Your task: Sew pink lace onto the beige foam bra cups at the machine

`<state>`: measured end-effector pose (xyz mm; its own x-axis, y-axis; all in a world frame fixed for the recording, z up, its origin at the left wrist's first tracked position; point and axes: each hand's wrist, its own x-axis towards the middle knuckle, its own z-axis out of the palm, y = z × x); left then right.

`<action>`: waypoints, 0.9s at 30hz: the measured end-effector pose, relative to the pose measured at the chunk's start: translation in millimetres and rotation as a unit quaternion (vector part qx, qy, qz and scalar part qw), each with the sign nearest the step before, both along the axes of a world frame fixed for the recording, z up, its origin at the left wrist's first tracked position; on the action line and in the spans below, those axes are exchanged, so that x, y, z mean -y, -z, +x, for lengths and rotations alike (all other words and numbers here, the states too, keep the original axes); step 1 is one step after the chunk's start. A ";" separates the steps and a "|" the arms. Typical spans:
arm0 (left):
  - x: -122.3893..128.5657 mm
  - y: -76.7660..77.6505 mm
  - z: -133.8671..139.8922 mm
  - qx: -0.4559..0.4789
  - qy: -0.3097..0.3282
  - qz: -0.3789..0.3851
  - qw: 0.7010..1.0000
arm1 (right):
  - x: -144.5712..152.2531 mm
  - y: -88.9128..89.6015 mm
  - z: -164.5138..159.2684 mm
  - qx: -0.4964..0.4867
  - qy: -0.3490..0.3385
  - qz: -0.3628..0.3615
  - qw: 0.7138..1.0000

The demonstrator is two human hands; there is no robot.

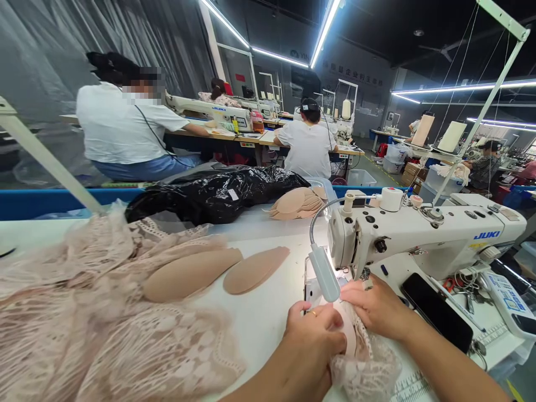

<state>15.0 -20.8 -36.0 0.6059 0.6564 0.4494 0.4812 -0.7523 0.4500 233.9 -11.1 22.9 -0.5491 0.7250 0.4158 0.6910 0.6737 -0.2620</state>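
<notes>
A beige lace piece (366, 371) with a smooth, pale pad (348, 329) lies at the needle end of a white sewing machine (422, 234). My left hand (314, 340), a ring on one finger, is curled closed on the pad's left side. On the other side, my right hand (379, 304) pinches the lace edge close beneath the machine head. A small lamp (324, 276) on a bendy neck hangs over the work and hides part of it. The fingertips nearest the needle are partly covered.
Beige lace (163, 340) is heaped on the left, with loose pads (255, 271) beside it. A black plastic bag (221, 192) and a clear bin (322, 192) with stacked pads stand behind. A phone (438, 312) lies right of my hands. Co-workers (307, 142) sit beyond.
</notes>
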 end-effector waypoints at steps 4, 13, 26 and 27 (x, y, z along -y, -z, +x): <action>0.4 9.9 -0.5 0.022 0.006 0.003 1.000 | 0.1 -2.4 -0.2 0.005 -0.005 -0.006 1.000; -4.6 -32.2 -13.0 -0.030 0.055 -0.031 0.998 | 2.0 0.5 4.2 0.020 0.002 0.001 1.000; -47.0 -98.0 -32.0 -0.164 0.152 -0.072 0.972 | -2.3 9.8 9.9 0.041 -0.011 0.037 0.998; -47.9 -96.9 -32.9 -0.161 0.154 -0.054 0.973 | -2.3 10.0 10.8 0.044 -0.013 0.037 0.998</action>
<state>-17.8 27.2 61.0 0.8795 0.4543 0.1417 0.3696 -0.8396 0.3980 244.6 -8.9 12.9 -0.6039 0.6789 0.4177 0.6910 0.7071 -0.1503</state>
